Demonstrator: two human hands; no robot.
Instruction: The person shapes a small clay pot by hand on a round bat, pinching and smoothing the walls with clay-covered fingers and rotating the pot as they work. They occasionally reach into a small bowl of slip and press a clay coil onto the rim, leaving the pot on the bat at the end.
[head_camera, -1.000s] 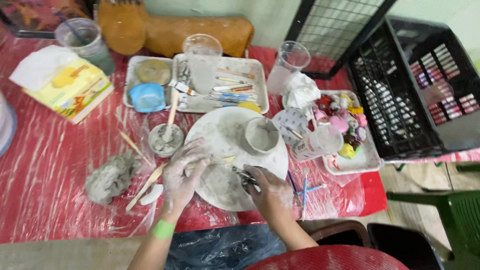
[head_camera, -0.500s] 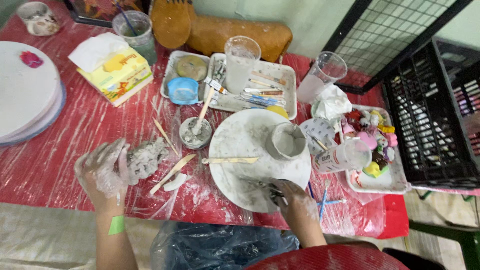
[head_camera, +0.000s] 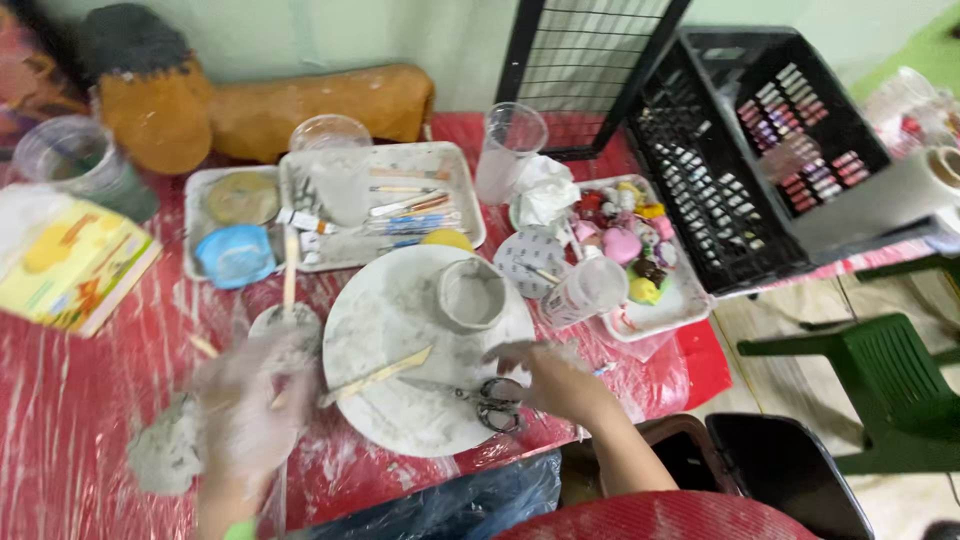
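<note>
**Clay-smeared hands at a round plate**

Right hand (head_camera: 560, 378), fingers loosely spread, rests at scissors (head_camera: 480, 398) on the grey plate (head_camera: 400, 400), frame centre. Blurred left hand (head_camera: 250, 415), open, hovers lower left near a clay lump (head_camera: 165, 455) on the red counter (head_camera: 70, 400).

Metal scissors (head_camera: 487, 398) flat on clay-smeared round board (head_camera: 400, 400)

Table cover (head_camera: 80, 390): glossy red plastic film, wrinkled, smeared with grey.
Round plate (head_camera: 400, 400): matt, coated in dried grey clay.
Clay cup (head_camera: 472, 295): on the plate, rough, matt grey.
Scissors (head_camera: 480, 397): on the plate's near edge, metal blades, dark handles.
Left hand (head_camera: 250, 410): left of the plate, clay-coated, dull grey.
Crate (head_camera: 760, 130): right of the plate, black plastic lattice.
</note>
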